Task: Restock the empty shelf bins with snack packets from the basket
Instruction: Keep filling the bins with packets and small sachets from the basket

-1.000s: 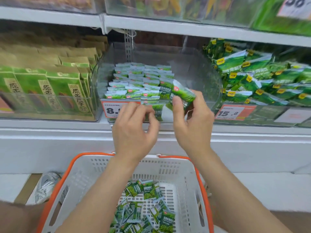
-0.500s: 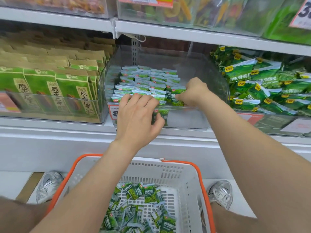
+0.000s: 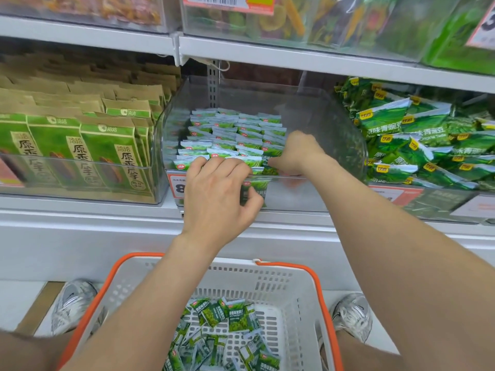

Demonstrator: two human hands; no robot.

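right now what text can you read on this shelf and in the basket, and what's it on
"洽洽": brown-and-green bags at left
"原香瓜子": same bags, down the front
"原味青豌豆": green bags at right
"8": centre price tag, rest hidden
"3": tag at top right, cut off
Too blurred: barcode label up top, basket packets, right-hand price tag
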